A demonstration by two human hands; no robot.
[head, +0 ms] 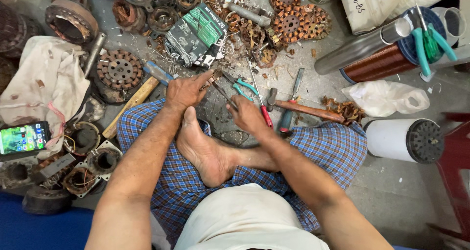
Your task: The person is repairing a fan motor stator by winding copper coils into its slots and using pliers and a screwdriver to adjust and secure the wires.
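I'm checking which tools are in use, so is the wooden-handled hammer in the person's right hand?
No, the wooden-handled hammer lies on the grey floor beside the right hand, which grips a slim metal tool instead.

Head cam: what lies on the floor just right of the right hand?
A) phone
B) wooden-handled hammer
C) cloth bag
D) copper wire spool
B: the hammer lies on the floor beside the right hand, its wooden handle pointing right; the phone and cloth bag sit far left, and the spool is up near the top right.
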